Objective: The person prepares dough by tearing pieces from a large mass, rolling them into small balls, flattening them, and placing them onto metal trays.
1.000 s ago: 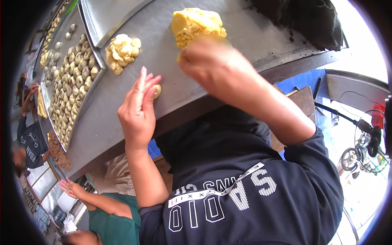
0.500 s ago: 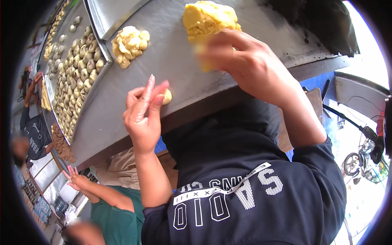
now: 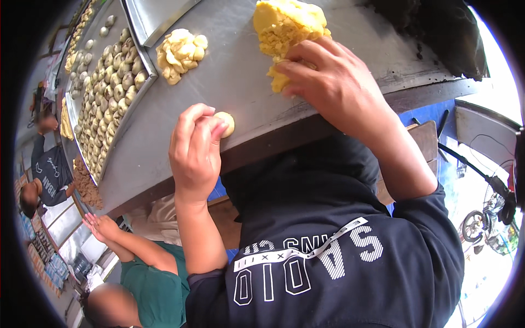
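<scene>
My left hand [image 3: 194, 150] has its fingers curled at a small round dough ball [image 3: 225, 123] on the steel worktop [image 3: 136, 164], thumb and fingertips closed on it. My right hand [image 3: 333, 87] grips a torn piece of yellow dough [image 3: 279, 79] just below the large yellow dough lump [image 3: 287, 19], its fingertips partly sunk in or hidden behind it. A pale pile of small dough pieces [image 3: 181, 52] lies left of the lump. Further left, a metal tray [image 3: 143, 76] holds rows of round pale balls.
An empty-looking metal pan [image 3: 158, 16] is at the top, dark plastic [image 3: 437, 33] at upper right. Brown crumbly filling [image 3: 86, 186] lies at far left. A co-worker in green [image 3: 153, 279] works at lower left, another person [image 3: 49, 175] beyond. A motorcycle [image 3: 481, 224] stands outside.
My left fingers, raised and extended before, have curled onto the dough ball. My right hand has shifted right, tearing dough down from the lump. The green-clad co-worker's hands have moved lower and closer together.
</scene>
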A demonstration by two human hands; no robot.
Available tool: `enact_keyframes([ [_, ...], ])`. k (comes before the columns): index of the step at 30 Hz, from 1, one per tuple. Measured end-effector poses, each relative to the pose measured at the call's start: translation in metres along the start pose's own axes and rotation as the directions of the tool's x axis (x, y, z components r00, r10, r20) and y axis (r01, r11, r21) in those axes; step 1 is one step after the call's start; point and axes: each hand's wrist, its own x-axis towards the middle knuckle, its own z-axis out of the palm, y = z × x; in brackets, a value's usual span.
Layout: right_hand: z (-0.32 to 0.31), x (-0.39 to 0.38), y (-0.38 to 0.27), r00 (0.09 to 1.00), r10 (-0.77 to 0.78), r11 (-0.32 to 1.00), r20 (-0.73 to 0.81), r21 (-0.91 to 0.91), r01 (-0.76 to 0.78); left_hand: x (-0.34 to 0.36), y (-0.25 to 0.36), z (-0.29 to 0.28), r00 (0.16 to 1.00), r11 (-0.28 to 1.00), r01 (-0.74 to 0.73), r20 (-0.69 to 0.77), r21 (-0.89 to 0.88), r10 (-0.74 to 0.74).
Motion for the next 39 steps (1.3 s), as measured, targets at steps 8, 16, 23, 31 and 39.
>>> enact_keyframes([
  [8,-0.009,-0.011,0.008,1.0,-0.011,0.989,-0.005,-0.15,0.011,0.049,0.014,-0.026,0.94,0.949,0.305,0.187,-0.084,-0.286],
  [16,-0.027,-0.003,-0.013,0.994,0.032,0.992,-0.1,0.122,-0.019,0.054,0.006,-0.002,0.993,0.969,0.108,-0.077,0.22,-0.093],
  [23,-0.012,-0.018,-0.001,0.996,0.063,0.993,-0.058,0.103,-0.057,0.03,-0.024,-0.015,0.959,0.668,0.107,-0.102,-0.736,-0.266],
  [31,-0.005,-0.013,-0.008,0.996,0.075,0.987,-0.051,-0.14,-0.082,0.136,-0.082,-0.039,0.992,0.892,0.0,-0.114,0.451,0.058],
  [39,-0.011,-0.008,0.004,0.998,0.02,0.998,0.057,-0.063,-0.017,0.128,-0.106,-0.028,0.946,0.937,0.222,-0.173,-0.268,-0.274],
])
